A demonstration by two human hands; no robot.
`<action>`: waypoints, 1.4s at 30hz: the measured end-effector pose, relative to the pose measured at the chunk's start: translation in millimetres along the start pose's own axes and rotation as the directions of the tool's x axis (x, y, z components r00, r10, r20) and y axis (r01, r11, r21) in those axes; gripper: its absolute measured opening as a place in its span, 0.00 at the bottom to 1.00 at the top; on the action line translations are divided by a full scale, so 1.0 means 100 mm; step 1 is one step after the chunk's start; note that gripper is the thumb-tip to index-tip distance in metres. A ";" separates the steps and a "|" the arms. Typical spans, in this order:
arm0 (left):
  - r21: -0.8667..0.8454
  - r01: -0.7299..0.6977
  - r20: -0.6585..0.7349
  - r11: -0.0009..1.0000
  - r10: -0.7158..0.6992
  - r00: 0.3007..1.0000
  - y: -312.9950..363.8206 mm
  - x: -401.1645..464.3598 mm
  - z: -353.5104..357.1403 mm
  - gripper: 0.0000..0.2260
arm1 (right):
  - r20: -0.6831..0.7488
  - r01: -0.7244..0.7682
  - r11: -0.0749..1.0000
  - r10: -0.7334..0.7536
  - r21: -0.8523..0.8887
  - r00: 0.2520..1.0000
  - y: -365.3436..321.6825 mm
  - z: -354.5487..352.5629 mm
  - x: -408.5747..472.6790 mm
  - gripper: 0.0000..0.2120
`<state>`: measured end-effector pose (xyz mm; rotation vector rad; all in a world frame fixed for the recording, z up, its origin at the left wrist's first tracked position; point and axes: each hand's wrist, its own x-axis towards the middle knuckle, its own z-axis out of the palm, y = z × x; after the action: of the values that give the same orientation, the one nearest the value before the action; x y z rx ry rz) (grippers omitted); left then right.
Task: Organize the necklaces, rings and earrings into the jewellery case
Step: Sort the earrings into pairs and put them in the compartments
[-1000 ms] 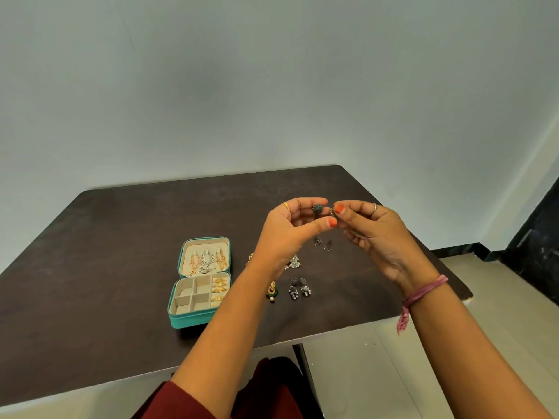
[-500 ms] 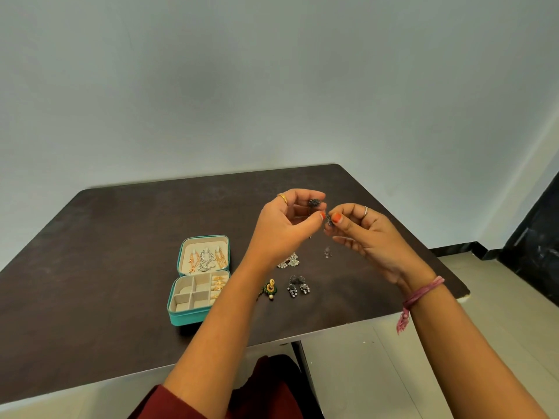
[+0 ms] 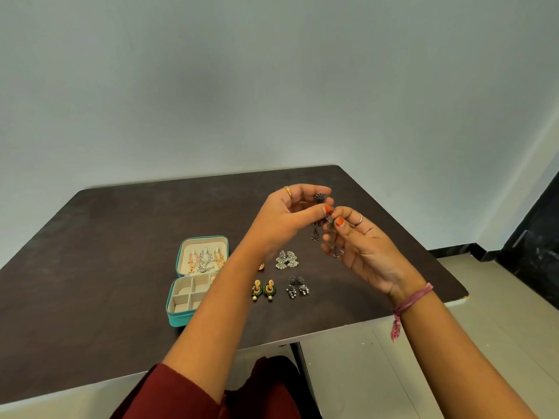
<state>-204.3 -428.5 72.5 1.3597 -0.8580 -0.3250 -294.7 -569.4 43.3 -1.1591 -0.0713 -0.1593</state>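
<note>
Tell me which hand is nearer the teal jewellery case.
Left. The left hand is raised up and right of the teal jewellery case; the right hand is farther right, past the loose earrings.

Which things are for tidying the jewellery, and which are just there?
For the job:
teal jewellery case
dark earring in the left hand
right hand
silver earrings
green and gold earrings
dark beaded earrings
necklaces in the lid

Just there:
table
pink wrist thread
</note>
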 end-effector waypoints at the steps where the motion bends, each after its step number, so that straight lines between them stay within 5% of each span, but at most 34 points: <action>1: -0.021 0.024 -0.003 0.999 -0.024 1.000 -0.02 0.01 -0.01 0.10 | -0.002 -0.006 1.000 0.006 0.011 1.000 0.02 -0.01 0.01 0.07; 11: -0.071 0.166 -0.031 0.984 -0.168 0.985 -0.17 0.07 -0.02 0.13 | -0.101 -0.022 1.000 0.023 0.008 0.995 0.12 -0.02 0.04 0.21; 18: -0.067 0.055 -0.134 0.996 -0.064 0.989 -0.18 -0.01 0.00 0.14 | -0.209 0.025 1.000 -0.025 0.001 0.978 0.05 0.02 0.03 0.06; 26: 0.002 -0.019 -0.175 1.000 0.019 0.984 -0.15 -0.06 0.10 0.14 | -0.318 0.066 0.981 -0.123 -0.184 0.940 0.06 0.06 0.05 0.10; 32: 0.046 -0.015 -0.183 0.999 0.023 0.983 -0.10 -0.04 0.07 0.13 | -0.237 0.104 0.913 -0.210 -0.394 0.949 -0.01 0.01 0.01 0.09; 36: 0.042 0.003 -0.143 0.999 0.003 0.990 -0.09 -0.03 0.03 0.14 | -0.183 0.166 0.769 -0.345 -0.617 0.921 -0.02 -0.03 0.02 0.10; 42: 0.086 0.034 -0.086 0.996 -0.026 0.996 -0.12 -0.01 0.00 0.14 | -0.048 0.199 0.729 -0.303 -0.654 0.952 -0.06 -0.12 0.02 0.10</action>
<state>-201.7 -430.1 60.9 1.4589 -0.7894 -0.2534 -294.3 -582.5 44.3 -1.8290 -0.0387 -0.5508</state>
